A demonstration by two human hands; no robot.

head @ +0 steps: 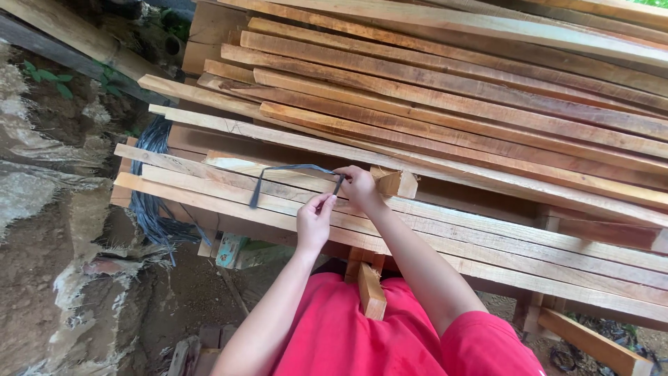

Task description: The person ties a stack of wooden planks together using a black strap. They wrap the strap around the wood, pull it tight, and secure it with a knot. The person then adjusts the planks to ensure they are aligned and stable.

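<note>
On the front planks of a stacked timber pile (487, 118), a dark flat strap (289, 169) is pinched at 1 end by the right hand (358, 186), its other end hanging loose to the left. The left hand (314, 221) is closed around the strap's short tail just below. A small wood block (395, 182) lies just beside the right hand.
</note>
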